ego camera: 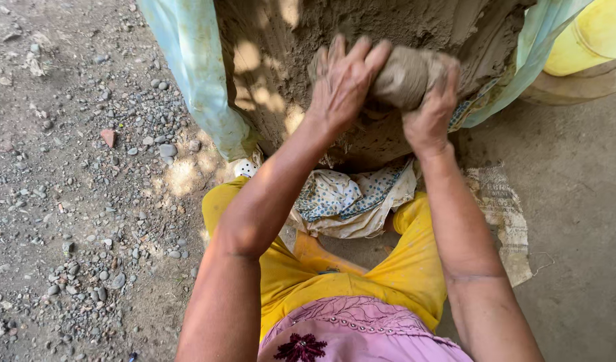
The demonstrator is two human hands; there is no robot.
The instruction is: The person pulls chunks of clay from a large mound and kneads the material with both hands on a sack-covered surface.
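At the top centre of the frame we grip a grey lump of clay (408, 77) in both hands, left hand (345, 80) and right hand (432, 110) closed round it. We hold it against the big clay mound (288, 40), whose pale blue sheet (194, 74) lies folded back, leaving that face bare.

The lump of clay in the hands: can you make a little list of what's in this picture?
left hand: pressed on the clay lump
right hand: gripping the lump from below
big clay mound: behind the lump, wrapped in pale blue sheet
spotted cloth: under the mound
ground: dirt with pebbles
yellow container: top right
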